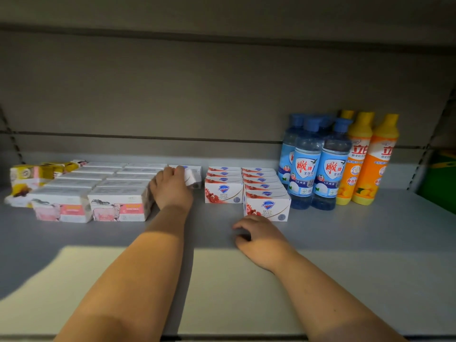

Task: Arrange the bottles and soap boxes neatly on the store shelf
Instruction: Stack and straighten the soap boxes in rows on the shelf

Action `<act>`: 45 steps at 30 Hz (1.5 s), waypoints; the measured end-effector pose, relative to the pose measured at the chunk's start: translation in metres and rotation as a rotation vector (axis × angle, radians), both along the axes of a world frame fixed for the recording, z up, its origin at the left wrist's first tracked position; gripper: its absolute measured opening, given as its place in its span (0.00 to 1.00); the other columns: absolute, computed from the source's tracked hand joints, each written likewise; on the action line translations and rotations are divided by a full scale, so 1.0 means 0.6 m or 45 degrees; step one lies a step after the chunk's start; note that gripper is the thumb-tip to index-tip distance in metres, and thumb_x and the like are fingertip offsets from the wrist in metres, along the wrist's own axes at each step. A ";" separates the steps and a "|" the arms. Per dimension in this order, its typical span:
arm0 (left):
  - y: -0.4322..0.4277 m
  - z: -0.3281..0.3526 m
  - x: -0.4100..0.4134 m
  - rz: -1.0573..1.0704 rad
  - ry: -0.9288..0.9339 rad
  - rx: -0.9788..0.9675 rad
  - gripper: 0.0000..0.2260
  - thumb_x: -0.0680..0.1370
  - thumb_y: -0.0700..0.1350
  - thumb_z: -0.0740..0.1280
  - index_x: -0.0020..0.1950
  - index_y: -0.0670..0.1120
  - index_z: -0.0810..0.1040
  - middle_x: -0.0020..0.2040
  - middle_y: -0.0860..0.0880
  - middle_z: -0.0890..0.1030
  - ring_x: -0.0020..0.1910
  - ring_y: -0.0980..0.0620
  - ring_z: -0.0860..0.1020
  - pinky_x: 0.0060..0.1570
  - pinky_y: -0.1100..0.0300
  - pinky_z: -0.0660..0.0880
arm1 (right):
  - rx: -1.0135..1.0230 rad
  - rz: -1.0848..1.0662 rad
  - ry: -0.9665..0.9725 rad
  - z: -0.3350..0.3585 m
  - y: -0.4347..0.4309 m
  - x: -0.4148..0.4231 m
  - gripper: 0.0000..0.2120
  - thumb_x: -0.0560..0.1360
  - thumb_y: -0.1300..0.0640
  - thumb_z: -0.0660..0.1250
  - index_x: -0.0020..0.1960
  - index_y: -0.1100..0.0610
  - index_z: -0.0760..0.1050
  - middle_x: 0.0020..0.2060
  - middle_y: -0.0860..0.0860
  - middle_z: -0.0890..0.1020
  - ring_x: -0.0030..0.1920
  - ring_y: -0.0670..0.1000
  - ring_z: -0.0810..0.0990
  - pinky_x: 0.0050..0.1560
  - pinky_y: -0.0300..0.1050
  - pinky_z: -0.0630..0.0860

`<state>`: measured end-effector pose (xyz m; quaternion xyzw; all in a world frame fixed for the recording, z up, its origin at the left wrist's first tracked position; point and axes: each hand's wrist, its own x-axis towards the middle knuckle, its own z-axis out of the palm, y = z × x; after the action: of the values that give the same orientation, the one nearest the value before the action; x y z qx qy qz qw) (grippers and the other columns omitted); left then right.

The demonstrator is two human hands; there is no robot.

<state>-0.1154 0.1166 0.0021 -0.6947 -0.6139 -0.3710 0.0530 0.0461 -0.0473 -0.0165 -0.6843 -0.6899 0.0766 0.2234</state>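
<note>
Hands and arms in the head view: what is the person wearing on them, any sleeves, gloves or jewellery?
Both forearms are bare down to the frame's lower edge, no sleeve in sight. The left hand and right hand are ungloved. No watch, bracelet or strap shows at either wrist, and no ring on the visible fingers.

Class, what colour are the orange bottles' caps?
Yellow caps on the orange bottles, clearest in the head view.
</note>
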 end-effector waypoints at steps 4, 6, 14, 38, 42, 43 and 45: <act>-0.044 0.011 0.013 -0.066 -0.556 0.194 0.13 0.73 0.45 0.70 0.54 0.41 0.76 0.53 0.41 0.77 0.54 0.39 0.74 0.53 0.48 0.70 | -0.025 0.000 -0.001 0.003 -0.001 -0.001 0.16 0.75 0.51 0.62 0.62 0.49 0.73 0.61 0.46 0.74 0.61 0.47 0.70 0.62 0.41 0.68; -0.077 0.027 0.020 -0.189 -1.057 0.193 0.09 0.73 0.47 0.71 0.47 0.46 0.73 0.46 0.46 0.77 0.48 0.44 0.76 0.50 0.51 0.74 | -0.020 -0.003 0.014 0.004 -0.002 0.000 0.17 0.74 0.52 0.63 0.63 0.49 0.73 0.61 0.47 0.74 0.62 0.48 0.70 0.62 0.40 0.68; -0.169 0.062 0.024 -0.712 -1.505 -0.413 0.09 0.75 0.50 0.69 0.41 0.45 0.78 0.43 0.46 0.84 0.45 0.47 0.82 0.50 0.52 0.78 | 0.197 0.050 1.190 0.033 -0.037 -0.002 0.13 0.72 0.53 0.70 0.55 0.43 0.74 0.49 0.40 0.81 0.49 0.35 0.78 0.42 0.24 0.71; -0.191 0.050 0.029 -1.144 -1.222 -0.658 0.13 0.68 0.34 0.74 0.51 0.42 0.80 0.47 0.44 0.85 0.46 0.50 0.82 0.51 0.58 0.77 | -0.057 0.188 1.960 0.045 -0.016 0.006 0.20 0.63 0.58 0.71 0.55 0.56 0.77 0.49 0.53 0.84 0.49 0.49 0.82 0.53 0.44 0.77; -0.194 0.066 0.014 -1.157 -1.426 -0.735 0.21 0.59 0.43 0.76 0.50 0.40 0.81 0.47 0.40 0.84 0.47 0.43 0.82 0.54 0.52 0.77 | 0.143 0.162 2.081 0.052 -0.017 0.018 0.28 0.61 0.61 0.73 0.60 0.57 0.73 0.52 0.56 0.83 0.50 0.54 0.82 0.50 0.46 0.79; -0.194 0.068 0.011 -1.138 -1.466 -0.770 0.22 0.58 0.46 0.76 0.49 0.40 0.82 0.46 0.40 0.84 0.46 0.43 0.82 0.53 0.52 0.78 | 0.154 0.164 2.106 0.053 -0.018 0.019 0.27 0.60 0.61 0.73 0.59 0.56 0.74 0.51 0.56 0.83 0.48 0.53 0.82 0.46 0.46 0.80; -0.193 0.069 0.008 -1.066 -1.512 -0.830 0.24 0.60 0.51 0.76 0.50 0.37 0.82 0.46 0.39 0.84 0.47 0.42 0.82 0.53 0.52 0.78 | 0.096 0.157 2.067 0.055 -0.022 0.014 0.21 0.60 0.58 0.74 0.53 0.54 0.77 0.47 0.53 0.85 0.44 0.50 0.84 0.39 0.43 0.80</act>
<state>-0.1107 0.0007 0.0434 -0.5345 -0.3050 -0.4701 -0.6327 0.0548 -0.0605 0.0164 -0.3682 -0.3515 0.5377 0.6722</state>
